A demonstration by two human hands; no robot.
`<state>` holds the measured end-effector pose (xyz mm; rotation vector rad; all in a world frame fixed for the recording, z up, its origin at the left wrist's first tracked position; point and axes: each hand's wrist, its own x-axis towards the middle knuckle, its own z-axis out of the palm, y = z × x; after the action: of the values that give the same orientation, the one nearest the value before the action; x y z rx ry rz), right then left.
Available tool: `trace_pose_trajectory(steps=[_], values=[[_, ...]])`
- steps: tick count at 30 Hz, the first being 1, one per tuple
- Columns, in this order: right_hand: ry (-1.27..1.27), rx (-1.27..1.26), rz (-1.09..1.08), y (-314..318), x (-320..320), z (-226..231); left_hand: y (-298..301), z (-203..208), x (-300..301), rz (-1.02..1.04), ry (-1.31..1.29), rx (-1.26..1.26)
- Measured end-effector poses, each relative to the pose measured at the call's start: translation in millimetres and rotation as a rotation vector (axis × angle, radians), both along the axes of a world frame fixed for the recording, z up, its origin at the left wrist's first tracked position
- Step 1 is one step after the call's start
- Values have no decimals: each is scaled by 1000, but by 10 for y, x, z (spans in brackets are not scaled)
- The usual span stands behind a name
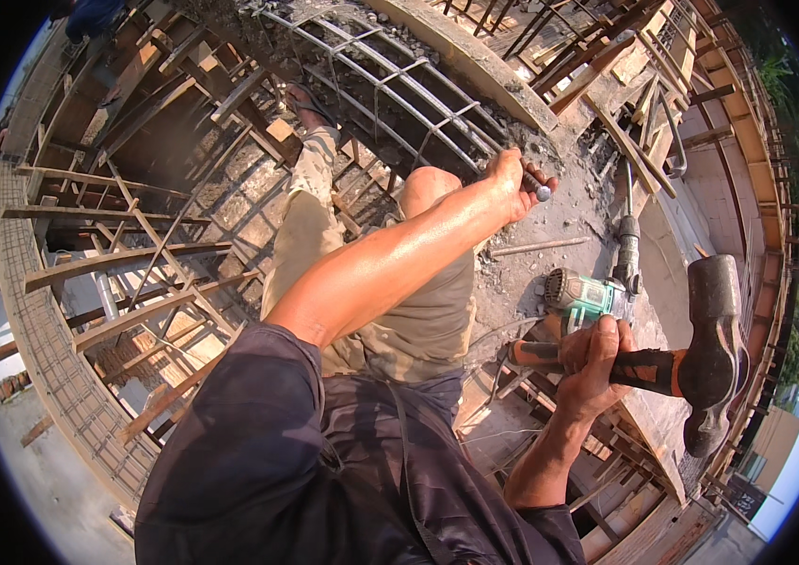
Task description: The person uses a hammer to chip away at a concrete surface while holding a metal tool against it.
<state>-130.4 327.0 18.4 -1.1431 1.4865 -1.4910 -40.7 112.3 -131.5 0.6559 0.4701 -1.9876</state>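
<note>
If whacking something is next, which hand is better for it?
Probably the right hand, because it grips the hammer. The left hand looks busy, curled around a metal rod with its round end showing.

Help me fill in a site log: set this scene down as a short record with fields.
Left hand: the left hand grips a metal rod, its round end showing
Right hand: the right hand holds a hammer by its black and orange handle
Power tool: teal and grey drill, just beyond the right hand, bit pointing away from the person
Loose item: thin bar lying on the rough concrete
Ahead: cage of steel bars in a trench
Left side: many wooden beams
</note>
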Motion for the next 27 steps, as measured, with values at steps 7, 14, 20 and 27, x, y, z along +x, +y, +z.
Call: trace_pose_trajectory(steps=[7, 14, 20, 27], values=[[401, 573, 85, -190, -82, -784, -100, 61, -6, -31, -57, 16], [245, 247, 15, 111, 55, 168, -109, 54, 30, -30, -67, 3], [226, 444, 80, -269, 23, -623, -146, 42, 59, -100, -209, -94], [126, 599, 76, -17, 9, -739, -338, -108, 104, -250, -114, -176]])
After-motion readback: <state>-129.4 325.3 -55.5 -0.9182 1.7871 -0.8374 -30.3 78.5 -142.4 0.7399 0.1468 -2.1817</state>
